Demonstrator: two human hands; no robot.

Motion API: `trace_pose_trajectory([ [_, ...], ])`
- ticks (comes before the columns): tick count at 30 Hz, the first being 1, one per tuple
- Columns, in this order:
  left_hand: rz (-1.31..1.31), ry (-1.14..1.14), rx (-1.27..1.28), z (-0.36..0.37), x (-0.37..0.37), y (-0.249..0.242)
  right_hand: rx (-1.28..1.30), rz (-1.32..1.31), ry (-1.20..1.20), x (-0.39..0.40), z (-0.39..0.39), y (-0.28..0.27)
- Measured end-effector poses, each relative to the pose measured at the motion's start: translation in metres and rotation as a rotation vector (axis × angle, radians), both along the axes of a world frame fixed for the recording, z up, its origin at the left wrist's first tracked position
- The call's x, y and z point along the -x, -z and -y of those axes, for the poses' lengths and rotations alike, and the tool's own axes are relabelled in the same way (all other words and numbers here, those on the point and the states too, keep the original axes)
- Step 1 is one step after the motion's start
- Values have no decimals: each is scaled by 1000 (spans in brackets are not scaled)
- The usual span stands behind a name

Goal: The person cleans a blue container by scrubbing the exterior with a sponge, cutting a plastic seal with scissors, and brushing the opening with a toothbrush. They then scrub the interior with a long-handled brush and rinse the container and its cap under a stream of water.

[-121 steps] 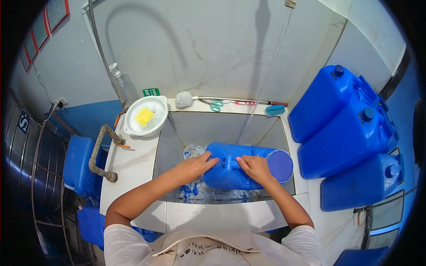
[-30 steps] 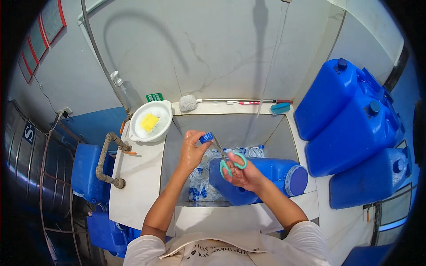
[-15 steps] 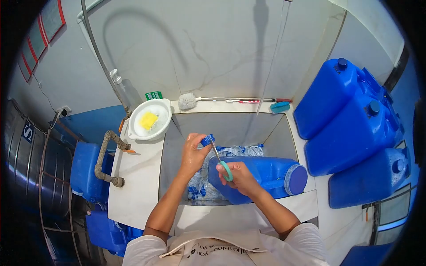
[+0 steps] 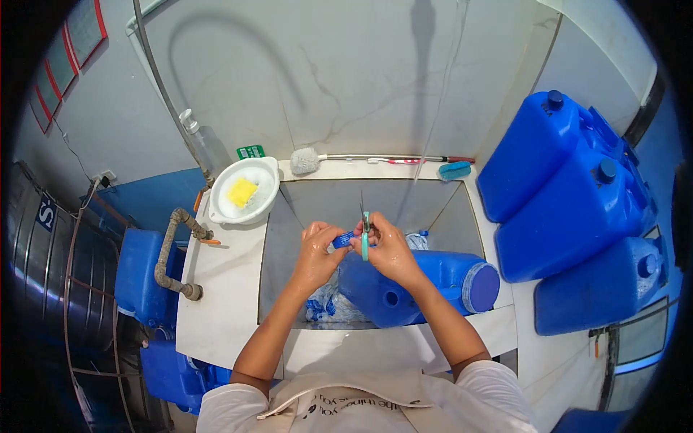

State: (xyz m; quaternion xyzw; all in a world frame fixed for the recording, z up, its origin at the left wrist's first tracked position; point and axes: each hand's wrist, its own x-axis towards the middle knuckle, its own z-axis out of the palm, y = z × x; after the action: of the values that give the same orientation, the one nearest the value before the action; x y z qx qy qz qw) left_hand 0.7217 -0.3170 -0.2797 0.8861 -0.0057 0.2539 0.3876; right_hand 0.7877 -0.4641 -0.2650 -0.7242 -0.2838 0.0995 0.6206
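Over sink (image 4: 447, 216): hands, cap (image 4: 342, 239), scissors (image 4: 364, 229).

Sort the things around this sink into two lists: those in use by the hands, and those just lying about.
In use: blue cap, scissors, blue jerrycan in the sink.

Lying about: white bowl with yellow sponge, brush, stacked jerrycans, small blue scrubber.

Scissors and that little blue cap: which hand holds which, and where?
The right hand grips the scissors by their green handles, blades pointing up. The left hand pinches the blue cap at its edge.
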Motion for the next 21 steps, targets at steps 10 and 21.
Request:
trace_pose_trajectory([
  [10,-218,114,193,-4,1,1,141,226,83,-3,-1,0],
  [21,-376,548,1247,-22,-11,17,33,-157,73,-50,18,43],
])
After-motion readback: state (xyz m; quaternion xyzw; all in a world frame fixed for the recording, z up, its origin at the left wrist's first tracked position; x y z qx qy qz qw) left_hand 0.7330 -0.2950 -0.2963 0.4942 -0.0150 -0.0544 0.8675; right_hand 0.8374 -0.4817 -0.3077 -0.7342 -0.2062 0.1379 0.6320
